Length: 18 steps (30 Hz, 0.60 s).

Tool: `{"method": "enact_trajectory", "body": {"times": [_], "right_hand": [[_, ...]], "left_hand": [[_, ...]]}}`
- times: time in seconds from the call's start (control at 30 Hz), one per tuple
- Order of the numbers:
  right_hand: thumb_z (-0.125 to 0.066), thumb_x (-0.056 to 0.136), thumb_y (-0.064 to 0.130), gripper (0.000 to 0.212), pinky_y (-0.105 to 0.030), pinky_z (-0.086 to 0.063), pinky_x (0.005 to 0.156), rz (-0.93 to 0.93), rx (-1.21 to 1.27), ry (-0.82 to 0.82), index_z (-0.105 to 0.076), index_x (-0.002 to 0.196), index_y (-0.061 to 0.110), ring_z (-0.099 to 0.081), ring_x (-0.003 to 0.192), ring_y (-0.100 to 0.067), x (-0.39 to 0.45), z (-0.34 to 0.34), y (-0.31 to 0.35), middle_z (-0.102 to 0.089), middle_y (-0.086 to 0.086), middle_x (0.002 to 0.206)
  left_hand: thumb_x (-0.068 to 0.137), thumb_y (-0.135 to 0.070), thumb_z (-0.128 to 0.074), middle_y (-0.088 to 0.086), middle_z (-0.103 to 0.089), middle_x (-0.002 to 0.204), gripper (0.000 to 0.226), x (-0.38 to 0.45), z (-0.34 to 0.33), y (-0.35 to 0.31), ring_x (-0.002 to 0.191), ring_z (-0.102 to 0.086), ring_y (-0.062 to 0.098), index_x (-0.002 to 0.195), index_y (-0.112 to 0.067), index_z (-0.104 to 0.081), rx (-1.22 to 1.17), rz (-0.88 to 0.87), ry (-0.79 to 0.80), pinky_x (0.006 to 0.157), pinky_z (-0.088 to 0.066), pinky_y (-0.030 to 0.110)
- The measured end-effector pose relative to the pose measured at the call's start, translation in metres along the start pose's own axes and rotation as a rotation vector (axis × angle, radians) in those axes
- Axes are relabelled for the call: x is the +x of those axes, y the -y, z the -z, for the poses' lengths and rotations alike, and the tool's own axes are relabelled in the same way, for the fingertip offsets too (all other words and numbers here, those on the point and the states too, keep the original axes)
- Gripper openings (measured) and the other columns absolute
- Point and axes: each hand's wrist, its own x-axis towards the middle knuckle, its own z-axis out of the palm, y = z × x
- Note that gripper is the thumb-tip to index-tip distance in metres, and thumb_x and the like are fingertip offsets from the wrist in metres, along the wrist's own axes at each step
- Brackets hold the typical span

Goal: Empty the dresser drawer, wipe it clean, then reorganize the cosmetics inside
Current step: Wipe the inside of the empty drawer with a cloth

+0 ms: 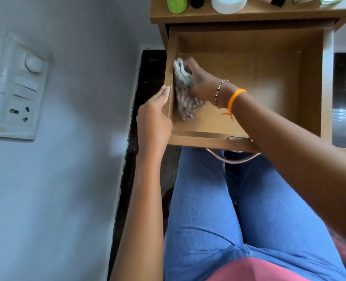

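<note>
While left hand [153, 116] steadies drawer [247, 40], right hand [198, 82] presses cloth [185, 102] leftward

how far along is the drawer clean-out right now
Emptying looks done: the open wooden drawer holds only the cloth. Wiping is in hand: the right hand presses a grey patterned cloth against the drawer's left inner wall, while the left hand steadies that side from outside. Reorganizing is left: a green bottle and white jar wait on the dresser top.
</note>
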Motion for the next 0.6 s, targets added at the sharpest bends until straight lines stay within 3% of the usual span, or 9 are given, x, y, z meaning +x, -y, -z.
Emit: {"method": "enact_trajectory", "body": {"times": [0.2,0.3,0.4,0.5,0.53,0.6], "right_hand": [[-0.049,0.082,-0.011,0.042,-0.047,-0.052,0.084,0.214,-0.229,0.436,-0.051,0.102,0.026,-0.059,0.098,-0.023,-0.044,0.000,0.003,-0.057,0.000,0.103],[-0.040,0.077,-0.018,0.053,-0.036,-0.051,0.084,0.241,-0.395,0.516,-0.061,0.109,0.020,-0.055,0.105,-0.022,-0.054,0.004,0.013,-0.057,-0.002,0.116],[-0.040,0.078,-0.017,0.057,-0.023,-0.047,0.065,0.200,-0.495,0.380,-0.060,0.117,0.018,-0.053,0.096,-0.019,-0.060,0.016,0.022,-0.058,-0.004,0.121],[-0.046,0.083,-0.009,0.050,-0.039,-0.050,0.086,0.246,-0.378,-0.034,-0.056,0.125,0.016,-0.053,0.111,-0.026,-0.066,0.005,0.030,-0.054,-0.011,0.125],[-0.049,0.084,-0.007,0.047,-0.040,-0.048,0.090,0.288,-0.344,-0.074,-0.058,0.124,0.016,-0.052,0.113,-0.026,-0.067,-0.006,0.030,-0.051,-0.012,0.125],[-0.050,0.086,-0.002,0.042,-0.039,-0.042,0.097,0.372,-0.373,0.019,-0.060,0.122,0.016,-0.046,0.117,-0.027,-0.066,-0.026,0.028,-0.046,-0.013,0.129]], "left_hand": [[0.081,0.024,-0.030,0.004,-0.050,0.141,0.068,0.002,0.000,-0.002,0.130,-0.047,0.012,0.137,-0.010,-0.048,-0.134,0.036,-0.015,0.108,-0.039,0.020],[0.082,0.023,-0.027,0.005,-0.051,0.139,0.066,0.002,0.003,-0.001,0.126,-0.051,0.015,0.137,-0.008,-0.047,-0.191,0.020,-0.023,0.100,-0.043,0.018],[0.078,0.024,-0.027,0.002,-0.057,0.129,0.069,-0.011,0.004,-0.007,0.114,-0.058,0.016,0.133,-0.010,-0.051,-0.164,0.020,-0.204,0.092,-0.045,0.018],[0.069,0.017,-0.028,0.004,-0.060,0.123,0.071,-0.028,-0.004,-0.009,0.113,-0.057,0.019,0.129,-0.009,-0.054,-0.113,-0.031,-0.451,0.095,-0.045,0.022],[0.067,0.016,-0.028,0.006,-0.058,0.123,0.071,-0.033,-0.008,-0.010,0.115,-0.056,0.021,0.130,-0.008,-0.052,-0.146,-0.050,-0.497,0.098,-0.045,0.029],[0.064,0.016,-0.029,0.010,-0.054,0.121,0.071,-0.040,-0.014,-0.013,0.112,-0.054,0.025,0.128,-0.006,-0.050,-0.229,-0.063,-0.556,0.096,-0.046,0.041]]}}
